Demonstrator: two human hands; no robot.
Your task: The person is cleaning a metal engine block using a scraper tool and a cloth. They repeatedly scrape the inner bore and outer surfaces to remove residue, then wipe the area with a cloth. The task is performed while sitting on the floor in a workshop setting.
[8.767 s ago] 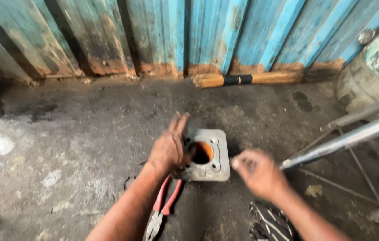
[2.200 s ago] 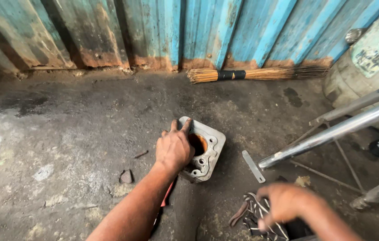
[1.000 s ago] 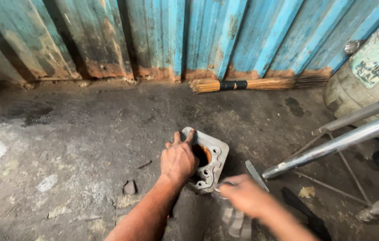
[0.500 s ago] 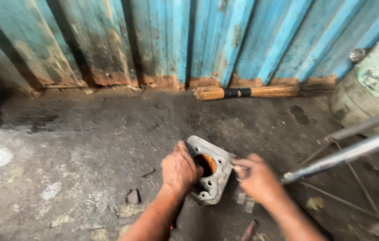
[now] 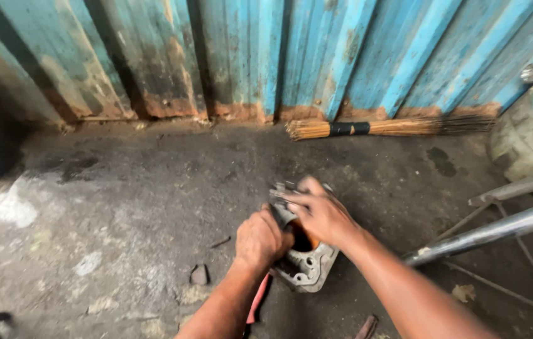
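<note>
Left hand [image 5: 261,240] clenched on near-left edge of grey metal engine cylinder block [image 5: 309,270], which sits on dirty concrete floor [image 5: 122,207], red-handled pliers [image 5: 255,301] showing beneath wrist. Right hand [image 5: 320,213] lies across block's top, fingers pressed flat over orange bore; what it pinches cannot be told. Broom [image 5: 379,128] along blue corrugated wall [image 5: 316,50]. Chrome tube [image 5: 499,231] at right.

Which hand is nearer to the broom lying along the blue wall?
Right. The right hand lies across the top of the metal engine block, on the side toward the broom. The left hand grips the block's near left edge, farther away.
</note>
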